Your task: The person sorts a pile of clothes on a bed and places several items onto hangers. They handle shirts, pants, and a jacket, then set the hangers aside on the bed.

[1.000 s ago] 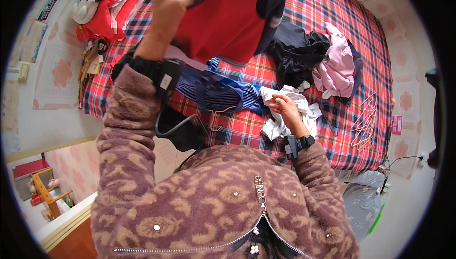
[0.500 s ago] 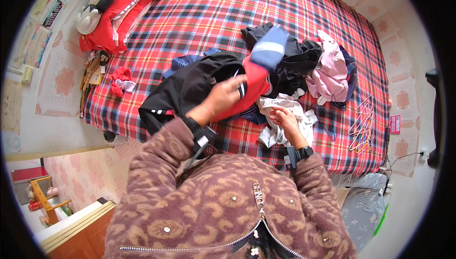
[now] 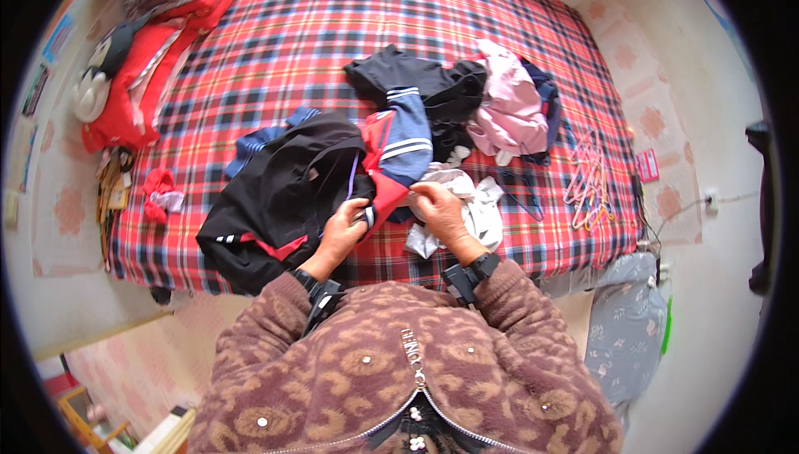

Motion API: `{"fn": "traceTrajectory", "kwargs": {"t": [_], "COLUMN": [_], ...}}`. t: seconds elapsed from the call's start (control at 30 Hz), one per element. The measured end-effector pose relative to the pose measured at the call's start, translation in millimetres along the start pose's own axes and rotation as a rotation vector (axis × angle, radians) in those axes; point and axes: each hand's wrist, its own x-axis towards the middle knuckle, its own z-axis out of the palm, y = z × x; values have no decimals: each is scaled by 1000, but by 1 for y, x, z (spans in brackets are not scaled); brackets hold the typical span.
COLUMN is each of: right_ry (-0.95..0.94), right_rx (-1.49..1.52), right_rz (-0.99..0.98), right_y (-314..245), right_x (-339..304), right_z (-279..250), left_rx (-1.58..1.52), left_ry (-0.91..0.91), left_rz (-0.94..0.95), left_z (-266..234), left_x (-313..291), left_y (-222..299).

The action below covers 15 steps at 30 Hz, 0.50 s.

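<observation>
Your L hand (image 3: 336,239) & R hand (image 3: 442,215) have fingers pinching blk/red jacket (image 3: 279,173). Wht garment (image 3: 484,214) lies by R hand.

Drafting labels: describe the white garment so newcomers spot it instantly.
On the red plaid bedspread, find the right hand toward the near edge. The crumpled white garment lies beside it, mostly rightward. Its colour sets it apart from the black garment leftward and pink garment beyond.
</observation>
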Motion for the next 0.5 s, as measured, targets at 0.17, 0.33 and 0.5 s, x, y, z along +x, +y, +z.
{"fn": "traceTrajectory", "kwargs": {"t": [0.17, 0.33, 0.5], "right_ry": [-131, -208, -283], "right_rx": [-375, -590, -429], "right_rz": [-410, -446, -395], "right_y": [-18, -23, -35], "right_x": [12, 16, 5], "right_z": [3, 4, -16], "left_rx": [-136, -54, 95], "left_ry": [53, -46, -150], "left_rz": [-104, -94, 163], "left_z": [1, 4, -15], "left_x": [-6, -8, -10], "left_y": [5, 39, 89]}}
